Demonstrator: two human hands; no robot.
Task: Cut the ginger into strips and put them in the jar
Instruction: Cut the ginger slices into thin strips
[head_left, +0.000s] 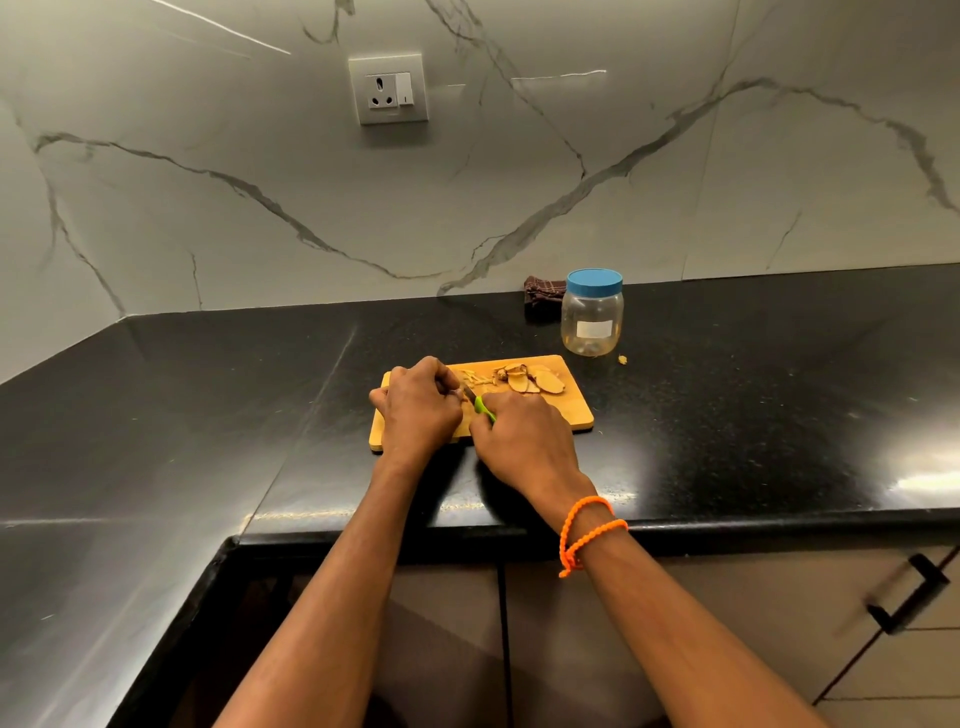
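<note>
Ginger seemingly under left fingers

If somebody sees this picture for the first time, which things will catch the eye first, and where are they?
First, the two hands in the centre: the right hand grips a green-handled knife while the left hand presses down on the wooden cutting board. Ginger slices and a few strips lie on the board's far side. Behind it, to the right, a clear jar stands with its blue lid on.
</note>
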